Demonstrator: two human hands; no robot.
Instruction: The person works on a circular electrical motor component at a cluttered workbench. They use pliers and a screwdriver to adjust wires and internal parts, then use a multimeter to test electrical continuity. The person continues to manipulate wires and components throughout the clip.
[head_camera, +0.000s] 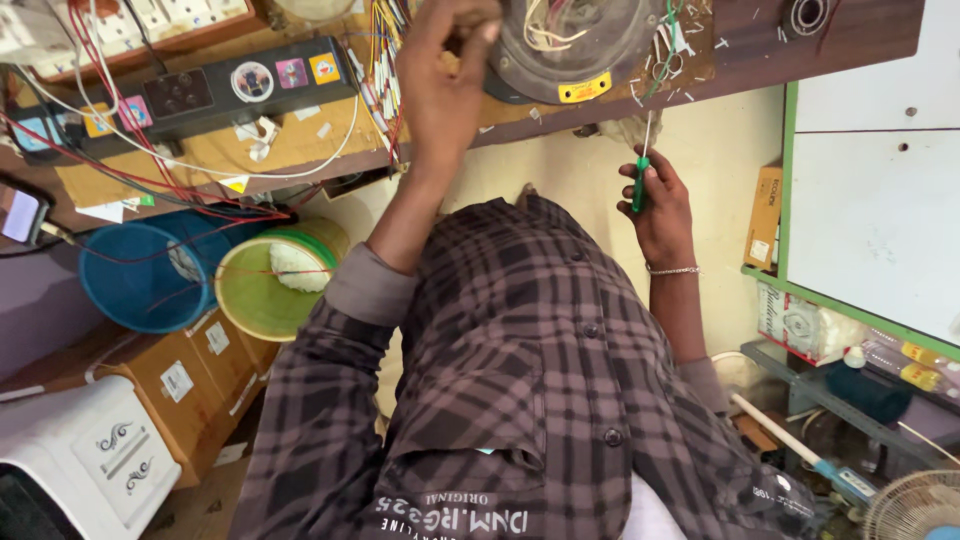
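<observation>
the left hand (445, 85) reaches up over the wooden worktop (300, 140), its fingers (470, 25) bunched and pressed down at the near rim of a round grey motor housing (570, 45) that lies on the worktop with pale wires coiled in its open middle and a small yellow label on its edge; whether the fingers pinch a wire or only press on the rim cannot be told, as the hand hides the contact. the right hand (660, 205) hangs just below the worktop's edge, well apart from the housing, with its fingers clenched round the green handle of a slim screwdriver (642, 170) whose metal shaft points up toward the worktop; a thin silver bracelet (672, 270) circles that wrist. left of the left hand a black power strip (210, 90) lies on the worktop among red, white and yellow wires (385, 60), with scraps of paper beside it. under the worktop stand a blue bucket (140, 270) and, touching it, a green bucket (265, 290) with something white inside, and brown cardboard boxes (185, 385) sit below them. at far right is a white panel with a green border (870, 200).
</observation>
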